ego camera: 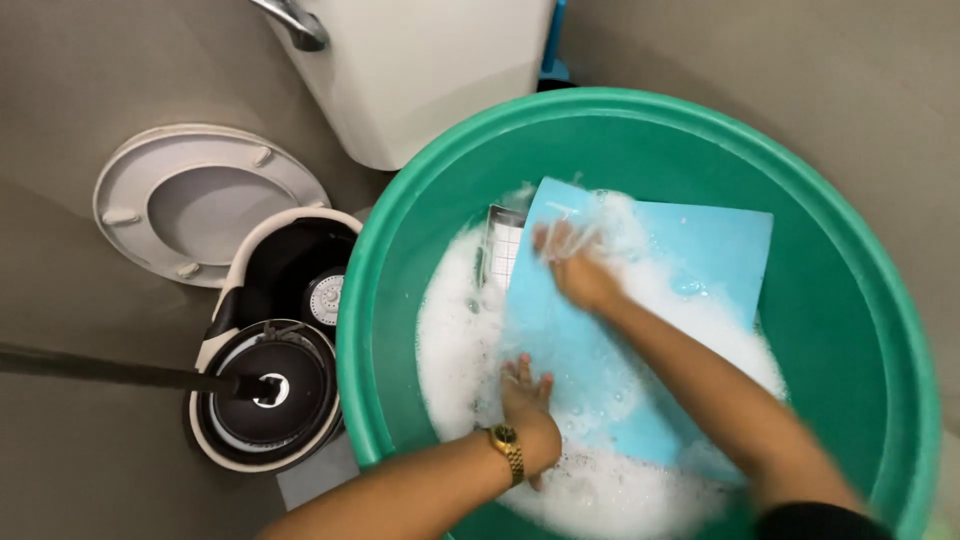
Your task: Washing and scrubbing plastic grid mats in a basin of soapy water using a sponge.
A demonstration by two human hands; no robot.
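A large green plastic tub [860, 300] holds soapy water with thick white foam [455, 330]. A flat light-blue sheet [700, 250] lies tilted in the suds. My left hand [525, 390], with a gold wristwatch on the wrist, presses flat on the sheet's near-left edge. My right hand [575, 265] is blurred and rests on the sheet's upper left part, fingers spread in foam. A checked white item [503, 245] pokes out of the foam by the sheet's top-left corner.
A white toilet tank [420, 70] stands behind the tub, with its raised seat lid [200, 200] at the left. A black-and-white spin mop bucket [270, 390] with a dark mop handle [100, 370] sits left of the tub on the grey floor.
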